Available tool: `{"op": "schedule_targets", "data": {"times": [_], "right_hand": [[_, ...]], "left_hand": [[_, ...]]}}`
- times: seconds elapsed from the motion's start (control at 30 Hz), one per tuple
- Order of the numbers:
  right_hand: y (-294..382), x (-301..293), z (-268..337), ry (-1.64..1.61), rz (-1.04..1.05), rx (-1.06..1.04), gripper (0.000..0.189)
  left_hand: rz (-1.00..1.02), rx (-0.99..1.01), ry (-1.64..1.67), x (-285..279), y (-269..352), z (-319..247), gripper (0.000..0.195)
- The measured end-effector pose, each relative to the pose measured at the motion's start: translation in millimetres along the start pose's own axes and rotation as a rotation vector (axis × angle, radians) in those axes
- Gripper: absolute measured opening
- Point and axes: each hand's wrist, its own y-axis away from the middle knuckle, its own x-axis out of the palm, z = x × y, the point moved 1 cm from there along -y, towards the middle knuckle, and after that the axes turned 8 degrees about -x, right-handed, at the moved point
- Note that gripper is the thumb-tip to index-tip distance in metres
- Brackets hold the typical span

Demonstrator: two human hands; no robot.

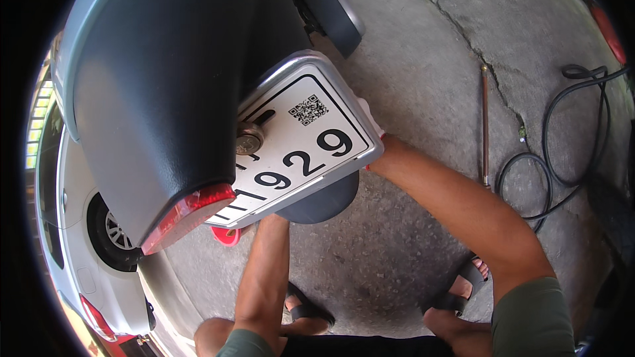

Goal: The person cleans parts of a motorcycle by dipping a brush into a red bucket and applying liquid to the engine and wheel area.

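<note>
The rear of a motor scooter stands before me, with a dark plastic tail fairing (173, 79) and a red tail light (198, 213). Below it a white licence plate (278, 144) in a metal frame bears writing and a printed code. My left forearm goes under the plate, and that hand is out of view. Only the edge of my right hand (370, 118), in a white glove, shows at the plate's right side; its fingers are hidden. A black mudguard (322, 203) projects below the plate. Part of a red object (227, 237) shows beside my left forearm.
A spray lance (485, 124) with a brass tip lies on cracked concrete (421, 84) at right. Near it is a coiled black hose (545, 109). The scooter's exhaust muffler (337, 15) projects at the top. A white car (79, 193) stands at left. My sandalled feet (461, 282) are below.
</note>
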Motion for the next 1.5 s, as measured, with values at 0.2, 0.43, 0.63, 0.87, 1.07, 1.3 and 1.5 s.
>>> {"op": "schedule_targets", "data": {"times": [0.2, 0.43, 0.63, 0.87, 1.07, 1.3, 1.5], "right_hand": [[-0.6, 3.3, 4.0, 0.03, -0.002, 0.022, 0.056], [-1.1, -2.6, 11.5, 0.276, -0.011, -0.05, 0.057], [-2.7, -1.8, 16.8, 0.436, -0.016, -0.01, 0.054], [-3.1, -0.4, 11.8, 0.375, -0.028, 0.011, 0.049], [10.8, -5.7, 23.4, -0.069, -0.007, 0.141, 0.036], [44.0, -14.1, -18.0, -0.816, 0.174, 0.41, 0.043], [61.9, -70.7, 0.5, 0.861, 0.278, 0.246, 0.032]], "left_hand": [[-0.018, 0.006, -0.018, 0.7, 10.4, -15.5, 0.055], [-0.043, -0.002, -0.013, -6.1, 18.0, -16.3, 0.054], [-0.036, -0.02, -0.012, -3.8, 13.4, -10.9, 0.053], [-0.01, -0.02, 0.016, -2.7, 10.6, -4.8, 0.052], [0.084, -0.011, 0.057, 7.4, 1.9, 1.0, 0.051], [0.494, -0.079, 0.274, 63.9, -10.6, 37.0, 0.047], [-0.402, 0.35, -1.398, 95.9, 24.1, 28.4, 0.029]]}}
